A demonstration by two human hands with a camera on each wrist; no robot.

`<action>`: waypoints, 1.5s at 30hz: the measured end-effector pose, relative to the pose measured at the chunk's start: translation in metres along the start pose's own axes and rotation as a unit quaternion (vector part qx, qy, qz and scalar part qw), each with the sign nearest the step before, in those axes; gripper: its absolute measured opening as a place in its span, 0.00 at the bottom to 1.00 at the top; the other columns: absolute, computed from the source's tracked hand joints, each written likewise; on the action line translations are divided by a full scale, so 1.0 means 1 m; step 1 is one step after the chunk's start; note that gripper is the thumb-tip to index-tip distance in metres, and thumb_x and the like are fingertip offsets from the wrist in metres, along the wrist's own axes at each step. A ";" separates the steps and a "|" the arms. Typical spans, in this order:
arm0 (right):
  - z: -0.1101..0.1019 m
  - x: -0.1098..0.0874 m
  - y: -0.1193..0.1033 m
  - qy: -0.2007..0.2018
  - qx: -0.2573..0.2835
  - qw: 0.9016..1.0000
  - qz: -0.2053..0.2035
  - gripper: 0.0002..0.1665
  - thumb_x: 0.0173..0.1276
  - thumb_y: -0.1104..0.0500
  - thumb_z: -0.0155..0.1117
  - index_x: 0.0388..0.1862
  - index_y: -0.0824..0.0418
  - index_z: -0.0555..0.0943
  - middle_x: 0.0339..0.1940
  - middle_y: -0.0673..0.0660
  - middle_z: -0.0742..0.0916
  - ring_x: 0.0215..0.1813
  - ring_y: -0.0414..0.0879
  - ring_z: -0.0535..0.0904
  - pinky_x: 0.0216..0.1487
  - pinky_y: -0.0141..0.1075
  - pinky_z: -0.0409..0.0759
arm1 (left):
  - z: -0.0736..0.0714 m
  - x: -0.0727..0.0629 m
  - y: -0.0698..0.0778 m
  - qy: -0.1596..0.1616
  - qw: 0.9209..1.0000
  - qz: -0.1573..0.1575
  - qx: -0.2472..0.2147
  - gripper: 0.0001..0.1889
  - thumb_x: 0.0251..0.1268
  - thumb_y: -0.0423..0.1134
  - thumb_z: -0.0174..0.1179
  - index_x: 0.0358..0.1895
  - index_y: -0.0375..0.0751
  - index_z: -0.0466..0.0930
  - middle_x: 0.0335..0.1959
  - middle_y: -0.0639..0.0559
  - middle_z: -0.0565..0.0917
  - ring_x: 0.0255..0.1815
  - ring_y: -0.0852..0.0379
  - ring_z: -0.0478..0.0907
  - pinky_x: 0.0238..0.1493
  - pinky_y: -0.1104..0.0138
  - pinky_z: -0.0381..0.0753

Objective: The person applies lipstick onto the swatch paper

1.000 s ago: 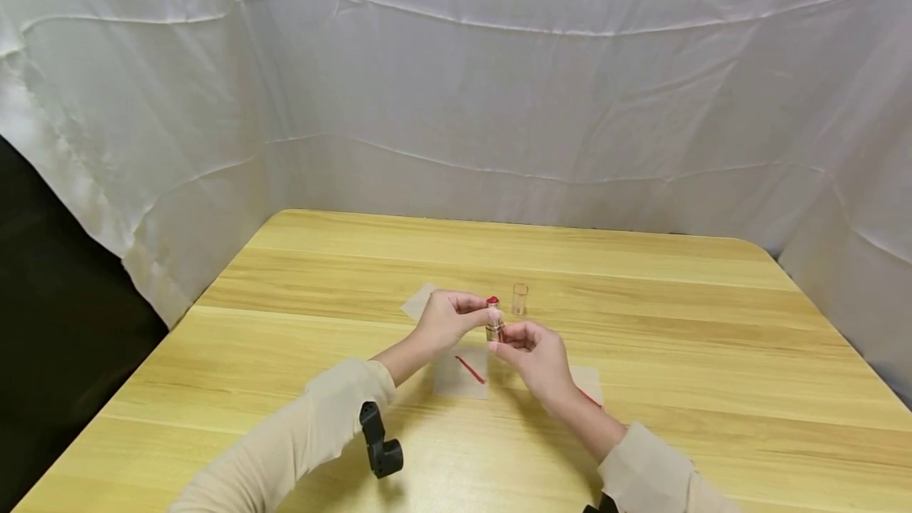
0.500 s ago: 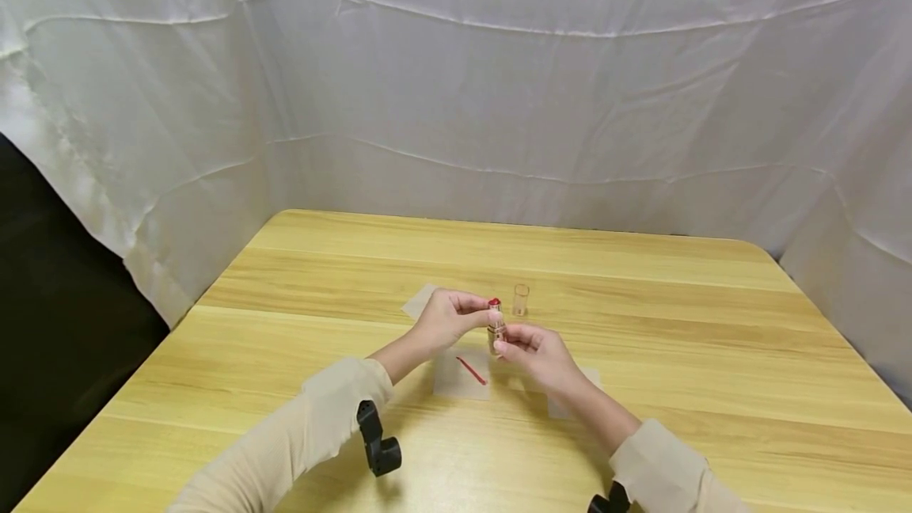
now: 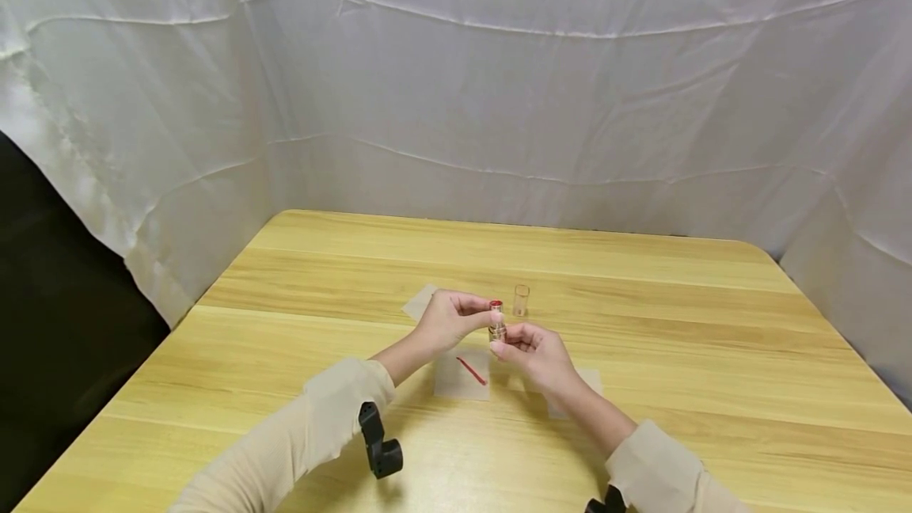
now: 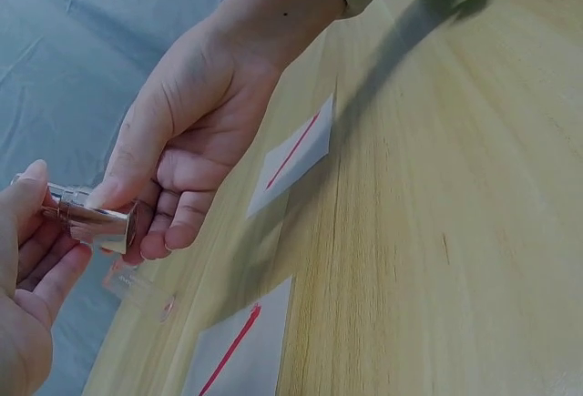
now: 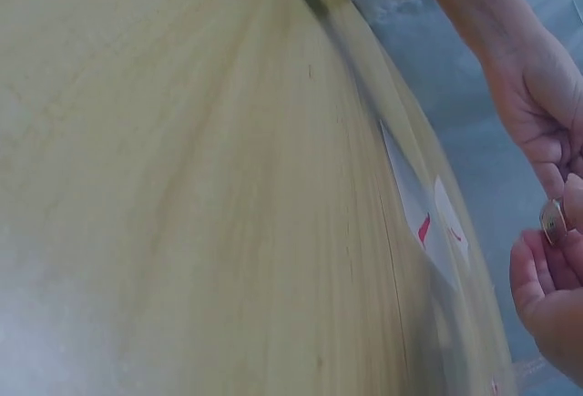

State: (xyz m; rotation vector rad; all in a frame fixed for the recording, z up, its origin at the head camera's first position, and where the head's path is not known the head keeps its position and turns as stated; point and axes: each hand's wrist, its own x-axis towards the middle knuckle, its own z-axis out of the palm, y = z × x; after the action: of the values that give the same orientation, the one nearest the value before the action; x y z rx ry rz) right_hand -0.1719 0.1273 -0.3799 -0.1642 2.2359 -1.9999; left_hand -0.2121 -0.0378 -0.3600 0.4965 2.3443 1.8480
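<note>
My left hand [image 3: 443, 321] pinches the upper part of a gold lipstick [image 3: 496, 323] between thumb and fingers. Its red tip [image 3: 495, 303] shows just at the top of the tube. From the right, my right hand [image 3: 537, 356] grips the gold base; the left wrist view shows that base [image 4: 102, 225] under the right thumb. The lipstick stands upright above the table. Behind it, a clear cap [image 3: 521, 301] stands on the wood. Below the hands lies a pale paper square [image 3: 449, 382] with a red stroke [image 3: 472, 370] across it.
A second paper [image 3: 591, 380] lies partly under my right forearm. Another paper [image 3: 419, 303] sits partly behind my left hand. The wooden table [image 3: 712, 323] reaches back to a pale curtain [image 3: 499, 101]. A black wrist mount [image 3: 381, 442] hangs from the left sleeve.
The red tip has sunk lower into the tube. My right hand shifted slightly at the base, and its forearm now covers the red mark on the right paper. The left hand hardly moved.
</note>
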 end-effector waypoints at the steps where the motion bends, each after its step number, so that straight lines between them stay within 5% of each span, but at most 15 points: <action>1: 0.001 0.000 0.000 0.008 0.003 1.000 0.000 0.14 0.58 0.67 0.65 0.40 0.76 0.77 0.28 0.48 0.84 0.32 0.37 0.78 0.38 0.27 0.80 | 0.000 0.000 0.000 0.002 1.000 -0.001 0.000 0.13 0.56 0.37 0.65 0.40 0.31 0.84 0.37 0.39 0.86 0.31 0.64 0.81 0.42 0.55 0.82; 9: 0.013 0.000 -0.001 0.086 0.000 0.996 -0.018 0.09 0.53 0.71 0.68 0.30 0.73 0.77 0.24 0.49 0.81 0.27 0.36 0.74 0.29 0.24 0.75 | 0.003 -0.001 0.001 0.017 1.000 0.006 -0.006 0.12 0.56 0.36 0.65 0.40 0.29 0.84 0.38 0.38 0.86 0.30 0.66 0.81 0.37 0.68 0.83; 14: 0.015 -0.002 -0.003 0.096 -0.010 0.995 -0.024 0.10 0.53 0.70 0.68 0.32 0.73 0.77 0.26 0.51 0.81 0.28 0.36 0.74 0.30 0.24 0.76 | 0.001 0.000 0.000 0.011 1.000 0.012 -0.005 0.13 0.56 0.37 0.65 0.40 0.30 0.84 0.38 0.39 0.86 0.32 0.65 0.82 0.39 0.69 0.82; 19: 0.007 -0.002 -0.002 0.054 -0.012 0.998 -0.008 0.13 0.59 0.66 0.65 0.41 0.72 0.78 0.33 0.53 0.84 0.34 0.39 0.79 0.38 0.28 0.80 | -0.002 0.002 -0.002 -0.008 1.000 0.026 -0.010 0.13 0.58 0.37 0.64 0.40 0.29 0.84 0.38 0.39 0.86 0.33 0.65 0.82 0.44 0.58 0.83; 27: -0.010 0.001 0.004 -0.066 -0.043 0.996 -0.030 0.20 0.68 0.65 0.55 0.53 0.78 0.73 0.47 0.69 0.82 0.40 0.40 0.81 0.46 0.33 0.82 | -0.004 0.003 -0.004 -0.038 0.999 0.030 -0.018 0.13 0.59 0.35 0.62 0.42 0.27 0.83 0.41 0.37 0.85 0.38 0.59 0.84 0.45 0.67 0.82; 31: -0.012 0.002 0.004 -0.083 -0.047 0.995 -0.037 0.20 0.68 0.64 0.54 0.52 0.80 0.73 0.46 0.70 0.82 0.40 0.39 0.80 0.47 0.33 0.82 | -0.003 0.002 -0.002 -0.032 0.999 0.022 -0.015 0.13 0.58 0.35 0.63 0.42 0.28 0.83 0.41 0.38 0.85 0.37 0.61 0.83 0.43 0.68 0.83; 38: -0.006 0.002 0.001 -0.028 -0.034 0.999 -0.010 0.15 0.62 0.65 0.62 0.42 0.77 0.76 0.31 0.51 0.83 0.33 0.37 0.77 0.38 0.27 0.80 | 0.001 0.000 -0.002 -0.002 1.000 0.011 -0.005 0.13 0.56 0.37 0.65 0.40 0.30 0.84 0.38 0.39 0.86 0.33 0.64 0.82 0.41 0.64 0.83; 45: 0.003 0.003 0.002 0.051 -0.012 0.999 0.001 0.09 0.56 0.69 0.66 0.33 0.72 0.76 0.26 0.49 0.82 0.30 0.37 0.76 0.33 0.25 0.78 | 0.005 -0.001 0.001 0.028 1.000 0.002 -0.002 0.12 0.55 0.37 0.66 0.38 0.31 0.84 0.37 0.40 0.86 0.32 0.62 0.83 0.37 0.68 0.83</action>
State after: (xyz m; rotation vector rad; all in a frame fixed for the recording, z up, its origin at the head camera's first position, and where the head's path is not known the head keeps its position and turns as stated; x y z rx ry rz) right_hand -0.1738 0.1239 -0.3826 -0.0635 2.3211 -2.0237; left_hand -0.2100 -0.0336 -0.3605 0.4559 2.3768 1.8917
